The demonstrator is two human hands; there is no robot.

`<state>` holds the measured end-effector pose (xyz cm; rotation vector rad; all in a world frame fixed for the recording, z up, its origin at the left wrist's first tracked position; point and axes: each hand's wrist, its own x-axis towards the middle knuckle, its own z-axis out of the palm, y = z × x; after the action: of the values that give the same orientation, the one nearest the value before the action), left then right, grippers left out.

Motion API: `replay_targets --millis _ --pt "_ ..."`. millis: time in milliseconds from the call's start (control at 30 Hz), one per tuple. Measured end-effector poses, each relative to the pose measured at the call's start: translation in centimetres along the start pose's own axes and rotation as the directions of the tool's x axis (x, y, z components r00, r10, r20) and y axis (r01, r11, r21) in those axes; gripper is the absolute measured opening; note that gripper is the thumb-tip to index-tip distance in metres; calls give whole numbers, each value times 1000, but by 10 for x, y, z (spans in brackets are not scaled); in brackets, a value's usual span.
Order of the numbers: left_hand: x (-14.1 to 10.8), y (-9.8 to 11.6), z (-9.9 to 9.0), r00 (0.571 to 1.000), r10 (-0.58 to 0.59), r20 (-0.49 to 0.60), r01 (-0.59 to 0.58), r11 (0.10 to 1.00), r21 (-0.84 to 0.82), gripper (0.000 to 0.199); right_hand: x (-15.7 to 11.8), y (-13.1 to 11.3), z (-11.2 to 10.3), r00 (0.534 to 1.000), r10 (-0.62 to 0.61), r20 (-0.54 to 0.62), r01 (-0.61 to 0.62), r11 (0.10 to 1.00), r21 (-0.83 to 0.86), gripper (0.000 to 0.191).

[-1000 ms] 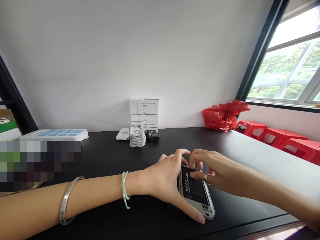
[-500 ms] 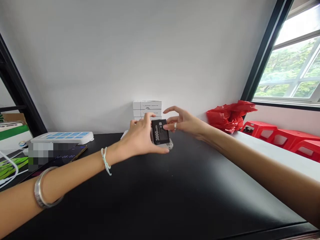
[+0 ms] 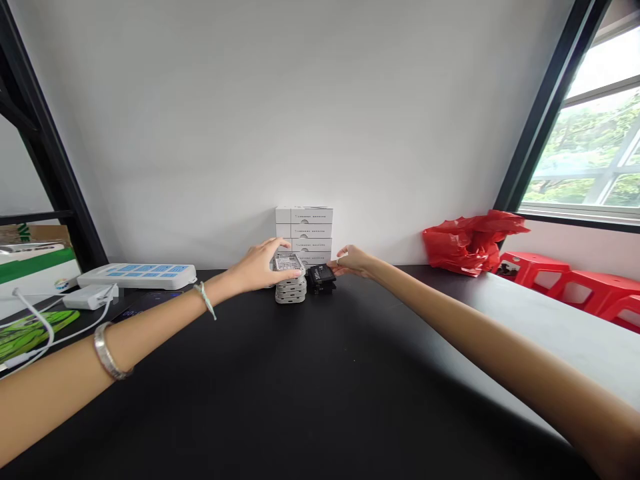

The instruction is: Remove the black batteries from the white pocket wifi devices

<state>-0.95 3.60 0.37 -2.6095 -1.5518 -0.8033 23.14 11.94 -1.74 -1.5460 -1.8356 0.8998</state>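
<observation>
At the back of the black table, my left hand (image 3: pixel 263 265) grips a light grey open-topped case (image 3: pixel 287 262) between thumb and fingers. The case is over a stack of similar grey cases (image 3: pixel 291 291); whether it rests on them cannot be made out. Just right of that stack, black batteries (image 3: pixel 325 287) lie in a small pile. The fingers of my right hand (image 3: pixel 350 261) pinch the right edge of the top black battery (image 3: pixel 320 272), which looks slightly tilted.
White boxes (image 3: pixel 311 232) are stacked against the wall behind the cases. On the left are a white power strip (image 3: pixel 137 276), a white charger (image 3: pixel 90 297) with cables, a dark phone and a green item (image 3: pixel 35 333). A red bag (image 3: pixel 463 243) and red stools (image 3: pixel 585 287) are at right.
Both hands have moved back and lower, the left to the case stack and the right to the battery pile. The view has shifted, and the stacks now show more fully.
</observation>
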Motion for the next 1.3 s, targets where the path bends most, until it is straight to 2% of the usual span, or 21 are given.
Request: replay_targets --millis 67,133,167,233,333,400,500,700,900,1200,1300 --pt "-15 8 1 987 78 -140 -75 997 25 44 -4 5 1 997 -48 -60 44 997 -60 29" --pt "-34 16 3 974 131 -184 -127 991 33 26 -17 13 -2 988 -114 -105 98 985 -142 29" --pt "-44 19 4 981 125 -147 -125 992 10 19 -26 17 -4 981 -153 -116 129 973 -193 27" --pt "-60 24 7 998 65 4 -65 996 -63 21 -47 27 -7 966 -232 -109 189 932 -308 23" --pt "-72 27 16 974 7 224 20 993 -117 33 -76 43 -6 939 -329 -101 242 839 -487 23" --pt "-73 27 23 965 14 263 13 995 -103 36 -86 51 -3 928 -362 -92 246 778 -578 28" --pt "-70 27 27 967 40 253 -24 997 -67 37 -89 55 0 926 -376 -45 255 708 -658 32" --pt "-74 26 27 966 107 236 -99 994 -42 33 -85 52 1 920 -392 21 281 619 -734 27" --pt "-77 21 31 965 148 216 -151 988 -3 30 -86 55 1 911 -408 61 309 576 -757 26" --pt "-81 18 32 960 195 203 -196 980 -13 29 -85 58 1 893 -446 65 346 587 -732 27" --pt "-81 17 33 962 197 191 -199 980 -8 28 -85 47 1 877 -480 31 355 602 -715 21"
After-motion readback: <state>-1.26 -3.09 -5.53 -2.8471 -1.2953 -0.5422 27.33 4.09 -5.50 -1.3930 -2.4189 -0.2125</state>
